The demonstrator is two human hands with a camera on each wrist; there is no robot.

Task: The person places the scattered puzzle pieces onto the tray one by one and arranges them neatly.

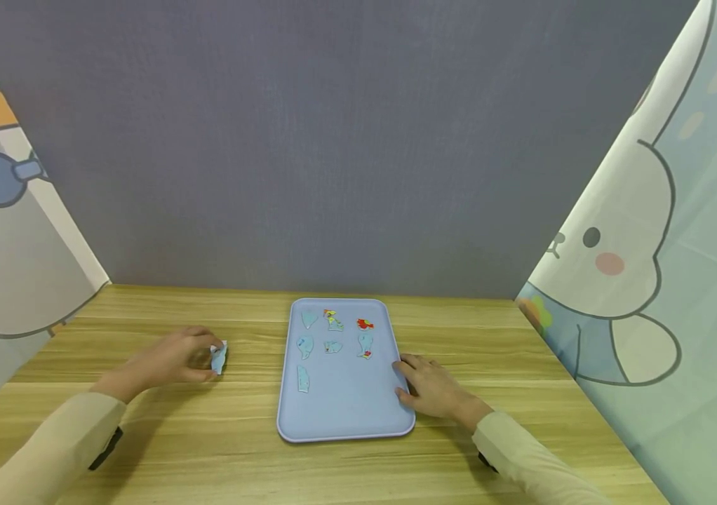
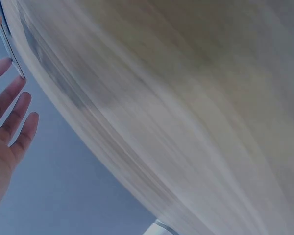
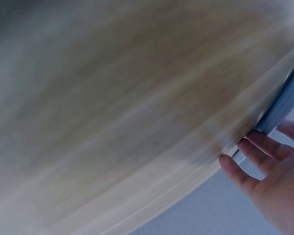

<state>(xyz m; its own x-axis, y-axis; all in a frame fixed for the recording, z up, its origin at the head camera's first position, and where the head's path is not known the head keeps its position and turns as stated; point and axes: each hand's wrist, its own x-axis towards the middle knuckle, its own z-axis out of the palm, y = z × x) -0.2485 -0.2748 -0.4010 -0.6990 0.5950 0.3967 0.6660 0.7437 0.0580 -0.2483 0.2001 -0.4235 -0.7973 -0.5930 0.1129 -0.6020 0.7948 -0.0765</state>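
My left hand (image 1: 183, 356) is over the table on the left, pinching a thin, flat, pale blue cutout piece (image 1: 219, 359) between thumb and fingertips. Only the thin edge of that piece (image 2: 12, 55) shows in the left wrist view, at the fingertips. On the opposite side, my right hand (image 1: 432, 387) rests at the right rim of a lavender tray (image 1: 349, 410), its fingers extended and its fingertips at the rim. Inside the tray lie several similar pieces in loose rows, among them a red one (image 1: 365, 324), a yellow-patterned one (image 1: 334, 320) and a long pale blue one (image 1: 303, 379).
The tray stands on a wood-grain table (image 1: 241, 414). A dark grey panel (image 1: 308, 154) rises along the table's back edge. Cloth sides with cartoon prints flank it, with a rabbit figure (image 1: 630, 224) on the right.
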